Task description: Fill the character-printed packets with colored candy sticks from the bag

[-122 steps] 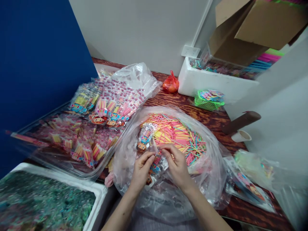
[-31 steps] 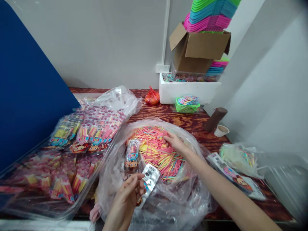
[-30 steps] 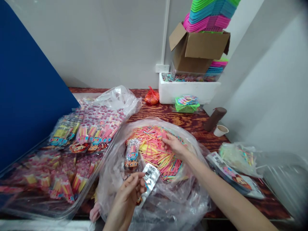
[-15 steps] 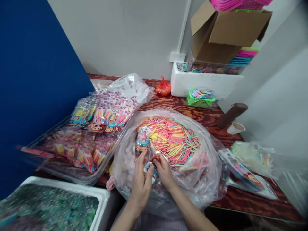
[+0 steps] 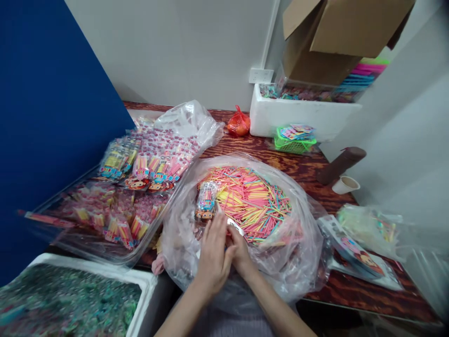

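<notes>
My left hand and my right hand meet at the near edge of a big clear plastic bag full of thin coloured sticks. Between them they hold a small clear packet, of which only the shiny top edge shows. The left hand covers most of it, fingers together. A filled packet with a cartoon face lies on the sticks just beyond my fingers.
A clear tray of filled packets lies to the left beside a blue panel. A white foam box sits at near left. Farther back stand another foam box, a green basket, an orange bag, a paper cup and flat empty packets.
My right hand came back from the stick pile to my left hand and the packet. Both hands have closed round it, and the view has tilted down.
</notes>
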Motion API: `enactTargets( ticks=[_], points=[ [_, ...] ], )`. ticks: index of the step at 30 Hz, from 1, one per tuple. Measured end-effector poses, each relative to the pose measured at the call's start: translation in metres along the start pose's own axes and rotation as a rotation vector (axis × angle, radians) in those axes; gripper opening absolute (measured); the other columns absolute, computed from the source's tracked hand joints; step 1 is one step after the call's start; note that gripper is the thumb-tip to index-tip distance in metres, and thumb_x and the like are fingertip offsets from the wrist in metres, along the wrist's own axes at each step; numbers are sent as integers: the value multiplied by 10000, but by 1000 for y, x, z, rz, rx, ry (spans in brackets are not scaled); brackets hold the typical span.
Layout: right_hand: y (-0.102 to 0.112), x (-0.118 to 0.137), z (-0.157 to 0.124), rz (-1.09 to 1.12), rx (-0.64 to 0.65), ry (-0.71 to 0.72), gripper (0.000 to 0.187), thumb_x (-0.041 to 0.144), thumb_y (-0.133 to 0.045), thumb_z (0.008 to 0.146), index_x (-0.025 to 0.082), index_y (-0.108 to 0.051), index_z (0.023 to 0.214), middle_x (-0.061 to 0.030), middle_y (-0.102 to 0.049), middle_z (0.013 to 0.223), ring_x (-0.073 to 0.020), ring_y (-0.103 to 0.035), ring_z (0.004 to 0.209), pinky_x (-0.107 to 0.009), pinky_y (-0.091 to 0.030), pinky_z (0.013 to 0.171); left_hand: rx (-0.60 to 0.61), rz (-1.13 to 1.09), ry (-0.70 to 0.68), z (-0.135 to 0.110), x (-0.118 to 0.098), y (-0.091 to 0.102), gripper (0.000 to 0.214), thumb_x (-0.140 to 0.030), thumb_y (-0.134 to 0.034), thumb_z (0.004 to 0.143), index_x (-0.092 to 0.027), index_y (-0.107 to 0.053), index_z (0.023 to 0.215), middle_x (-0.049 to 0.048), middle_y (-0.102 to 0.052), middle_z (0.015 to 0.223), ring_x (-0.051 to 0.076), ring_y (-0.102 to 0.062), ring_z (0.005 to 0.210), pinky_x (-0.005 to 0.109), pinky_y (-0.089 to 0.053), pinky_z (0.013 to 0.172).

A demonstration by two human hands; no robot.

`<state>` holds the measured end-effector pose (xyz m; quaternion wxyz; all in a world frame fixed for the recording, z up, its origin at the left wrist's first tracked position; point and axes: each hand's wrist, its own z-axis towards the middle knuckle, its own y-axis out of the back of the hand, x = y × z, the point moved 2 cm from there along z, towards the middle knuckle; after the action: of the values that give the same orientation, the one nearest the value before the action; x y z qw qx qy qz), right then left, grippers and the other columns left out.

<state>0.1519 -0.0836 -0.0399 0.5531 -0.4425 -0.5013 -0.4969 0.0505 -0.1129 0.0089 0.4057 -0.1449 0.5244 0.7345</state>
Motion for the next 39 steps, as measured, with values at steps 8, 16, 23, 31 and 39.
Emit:
enactTargets(
  ticks=[8,16,23,31,39],
  points=[
    [3,-1,1,-68,39,-39,173,331,-506,905,232,-633,841,-23,-622,826,-202,-575,815,-303,-455,777,-18,-154,319,-3,25,9,383,-286,-369,974,-200,-506,1320,113,-561,1337,225,-501,1257,413,-388,1058],
    [14,33,9,2,2,-26,173,296,-515,918,230,-672,885,-23,-667,880,-199,-614,876,-298,-445,825,127,154,252,0,36,-2,290,-280,-391,960,-177,-633,1083,106,-641,1039,255,-577,980,407,-449,866],
    [18,55,9,33,27,-26,190,317,-532,916,216,-690,893,-31,-686,894,-191,-628,889,-279,-458,814,88,364,237,1,48,-20,368,-363,-552,891,-171,-552,1205,90,-590,1007,257,-560,944,384,-430,820],
    [16,61,7,55,30,-45,157,310,-562,901,213,-680,870,-18,-682,846,-177,-633,844,-261,-466,791,-9,256,246,-3,57,-19,196,-316,-526,919,-198,-522,763,34,-556,792,206,-548,761,311,-398,687],
    [25,65,5,59,0,-21,154,292,-555,904,213,-686,889,-17,-688,843,-167,-626,822,-258,-460,783,17,287,179,-1,59,-21,287,-326,-435,969,-187,-530,737,35,-563,757,189,-547,727,297,-381,667]
  ],
)
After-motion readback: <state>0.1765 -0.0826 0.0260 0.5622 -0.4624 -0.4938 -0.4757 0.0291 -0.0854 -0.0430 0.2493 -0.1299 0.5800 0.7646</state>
